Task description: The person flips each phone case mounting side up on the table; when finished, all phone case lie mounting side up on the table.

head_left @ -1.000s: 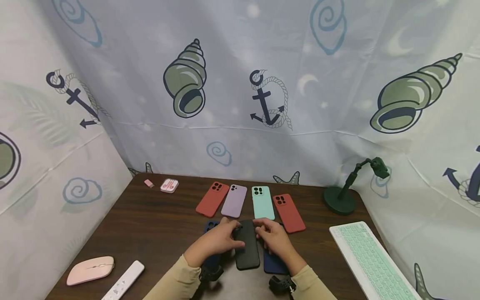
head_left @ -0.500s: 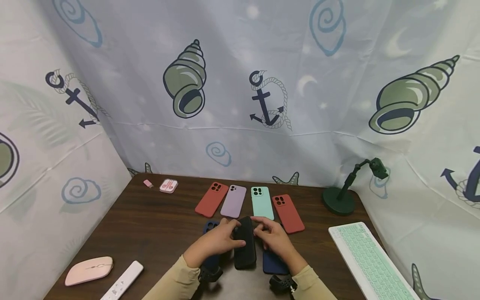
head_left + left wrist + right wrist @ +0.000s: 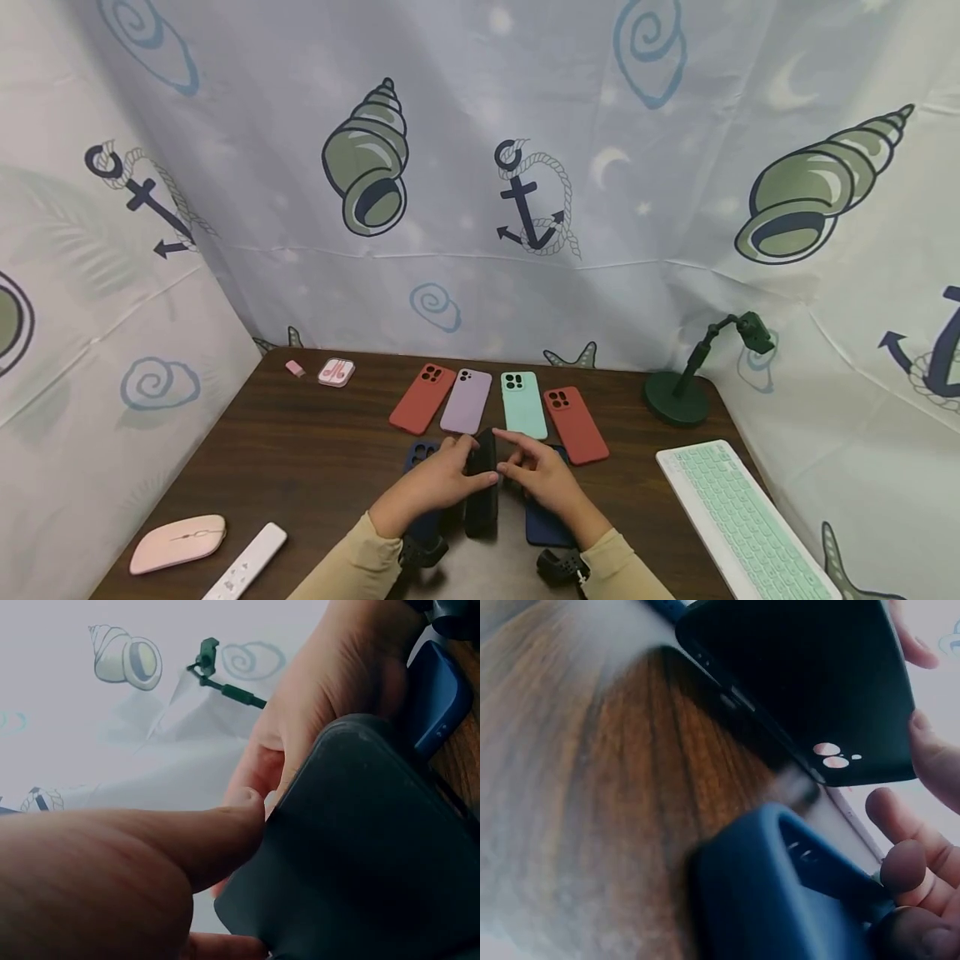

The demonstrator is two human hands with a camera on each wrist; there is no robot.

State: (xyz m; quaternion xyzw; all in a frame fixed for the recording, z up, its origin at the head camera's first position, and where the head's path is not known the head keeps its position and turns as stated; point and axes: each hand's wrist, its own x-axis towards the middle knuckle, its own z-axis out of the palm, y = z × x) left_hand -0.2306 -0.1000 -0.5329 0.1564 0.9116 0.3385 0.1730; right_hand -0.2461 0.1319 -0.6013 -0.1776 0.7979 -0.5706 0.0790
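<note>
In the head view my left hand point(image 3: 438, 479) grips a black phone case point(image 3: 480, 492), thumb at its right side and fingers at its upper left. The case is tilted up on its long edge; small round openings show at one end in the right wrist view. My right hand point(image 3: 543, 479) has its index fingertip at the case's top edge, other fingers loosely bent. Beneath the right hand lies a dark blue phone case point(image 3: 547, 527), its hollow side visible in the right wrist view. Another dark blue phone case point(image 3: 422, 452) is partly hidden under my left hand.
Behind the hands lie a red case point(image 3: 423, 400), a lilac case point(image 3: 467, 402), a mint case point(image 3: 524, 406) and a second red case point(image 3: 576, 427). A mouse point(image 3: 178, 543) and white remote-like bar point(image 3: 246, 562) are left; a keyboard point(image 3: 742, 517) and green stand point(image 3: 677, 398) are right.
The black case has turned from facing upward to standing nearly on its edge, tipping to the left. My left thumb moved slightly right with it; the right index fingertip shifted slightly left.
</note>
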